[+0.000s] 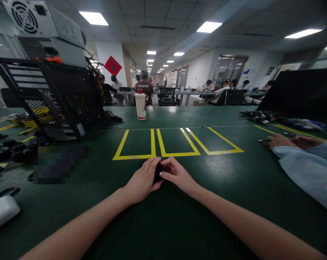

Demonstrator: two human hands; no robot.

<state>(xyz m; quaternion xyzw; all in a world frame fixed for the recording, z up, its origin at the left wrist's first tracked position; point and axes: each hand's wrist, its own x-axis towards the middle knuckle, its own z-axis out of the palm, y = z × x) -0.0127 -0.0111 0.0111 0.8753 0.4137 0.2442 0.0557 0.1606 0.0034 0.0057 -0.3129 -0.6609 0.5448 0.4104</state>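
A small black object [158, 172] lies between my two hands, just in front of the yellow tape marks on the green table [223, 191]. My left hand [144, 178] is closed around its left side and top, thumb low and fingers over it. From the right, my right hand [176, 176] has thumb and fingers bent onto the same object. Most of the object is covered by the fingers, so its kind cannot be made out.
Yellow tape outlines [176, 154] lie ahead. A white tumbler [141, 106] stands behind them. At left are an open black computer case [68, 104] with power supplies [48, 27] on it, and cables [25, 148]. Another person's hands [285, 141] and blue sleeves are at right, near a black screen [301, 94].
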